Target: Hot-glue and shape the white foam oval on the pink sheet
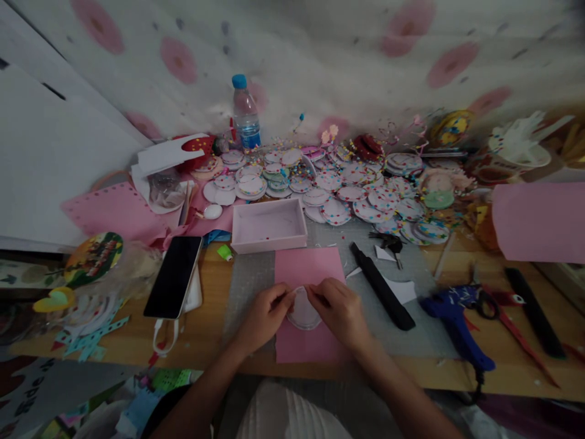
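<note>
My left hand [267, 314] and my right hand [342, 312] meet over a sheet of pink paper [308, 265]. Between them is a pale round disc [304, 314] with a lighter rim. The fingers of both hands are closed, pinching its upper edge from the left and right. Whether anything else is in the fingertips is too small to make out. Under the pink sheet lies a grey cutting mat [251, 274]. Just beyond the sheet stands an open, shallow pale pink box [269, 244] with a few tiny specks inside.
A heap of decorated round discs [336, 210] spreads along the back, by a water bottle [247, 119]. To the left lies a phone [174, 277]. On the right are a black cutter-like tool [384, 289], keys [388, 242], a blue glue gun [459, 329] and red-handled scissors [525, 341].
</note>
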A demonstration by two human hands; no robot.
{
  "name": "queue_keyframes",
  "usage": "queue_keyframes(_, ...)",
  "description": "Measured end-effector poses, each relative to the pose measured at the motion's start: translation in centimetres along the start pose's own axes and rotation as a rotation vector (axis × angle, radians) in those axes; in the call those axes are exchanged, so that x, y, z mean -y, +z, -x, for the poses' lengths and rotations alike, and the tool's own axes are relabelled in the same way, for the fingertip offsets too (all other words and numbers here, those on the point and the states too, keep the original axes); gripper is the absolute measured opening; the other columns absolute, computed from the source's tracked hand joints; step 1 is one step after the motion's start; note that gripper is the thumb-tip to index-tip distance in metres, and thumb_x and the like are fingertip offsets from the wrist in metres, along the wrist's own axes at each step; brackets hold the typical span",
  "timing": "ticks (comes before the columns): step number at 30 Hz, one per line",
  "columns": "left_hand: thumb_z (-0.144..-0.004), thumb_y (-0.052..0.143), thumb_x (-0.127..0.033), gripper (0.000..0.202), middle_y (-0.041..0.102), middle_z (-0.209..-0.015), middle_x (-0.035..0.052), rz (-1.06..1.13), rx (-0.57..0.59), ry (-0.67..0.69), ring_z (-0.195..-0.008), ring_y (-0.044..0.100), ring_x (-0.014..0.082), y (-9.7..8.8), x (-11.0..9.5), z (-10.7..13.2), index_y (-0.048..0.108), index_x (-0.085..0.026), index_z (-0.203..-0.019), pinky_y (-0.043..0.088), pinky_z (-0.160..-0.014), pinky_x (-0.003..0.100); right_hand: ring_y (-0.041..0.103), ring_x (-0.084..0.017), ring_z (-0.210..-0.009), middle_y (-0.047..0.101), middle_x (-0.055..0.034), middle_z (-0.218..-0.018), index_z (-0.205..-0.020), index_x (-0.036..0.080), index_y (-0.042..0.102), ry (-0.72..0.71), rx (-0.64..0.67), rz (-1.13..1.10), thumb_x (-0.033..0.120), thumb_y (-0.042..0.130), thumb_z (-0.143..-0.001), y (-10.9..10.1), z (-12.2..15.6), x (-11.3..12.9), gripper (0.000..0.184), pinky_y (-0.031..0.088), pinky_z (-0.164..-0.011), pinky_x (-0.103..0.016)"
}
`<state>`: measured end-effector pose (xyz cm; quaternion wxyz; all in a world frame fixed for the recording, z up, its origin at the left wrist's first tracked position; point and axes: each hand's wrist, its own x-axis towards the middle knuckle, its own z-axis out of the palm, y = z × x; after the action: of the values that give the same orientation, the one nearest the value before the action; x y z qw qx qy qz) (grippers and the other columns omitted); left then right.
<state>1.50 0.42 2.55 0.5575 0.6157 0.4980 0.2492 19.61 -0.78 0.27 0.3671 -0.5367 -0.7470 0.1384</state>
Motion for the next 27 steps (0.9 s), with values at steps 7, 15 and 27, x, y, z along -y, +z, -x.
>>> queue_keyframes(7,-0.091,0.056,-0.034,0.017,0.061,-0.084,0.0015,-0.194,-0.086,0.093,-0.080,0.057,0.0163,-1.4,0.4,1.0,0.063,-0.019,-0.091,0.044,-0.072,0.026,0.052,-0.011,-0.056,0.057,0.0005,-0.062,-0.070,0.020,0.058,0.047,0.003,-0.043,0.027,0.054,-0.095,-0.6,0.0,-0.2,0.026,0.038,-0.054,-0.024)
queue_keyframes(15,-0.068,0.080,-0.058,0.089,0.038,-0.149,0.0155,0.057,0.056,0.073,-0.138,0.036,0.0323,-1.5,2.1,2.6,0.041,-0.023,-0.140,0.027,-0.116,0.050,0.050,-0.009,-0.047,0.061,0.0016,-0.056,-0.067,0.018,0.065,0.411,-0.136,-0.335,0.040,0.068,-0.084,-0.9,0.3,1.1,0.028,0.038,-0.045,-0.021)
queue_keyframes(27,-0.060,0.086,-0.058,0.077,0.060,-0.120,0.0109,0.864,-0.057,0.054,-0.106,0.062,0.0260,3.1,0.2,1.6,0.052,-0.022,-0.119,0.052,-0.087,0.034,0.058,-0.013,-0.049,0.065,-0.0010,-0.058,-0.068,0.019,0.063,0.680,-0.323,-0.662,0.045,0.071,-0.078,-0.1,0.0,3.9,0.030,0.047,-0.046,-0.023)
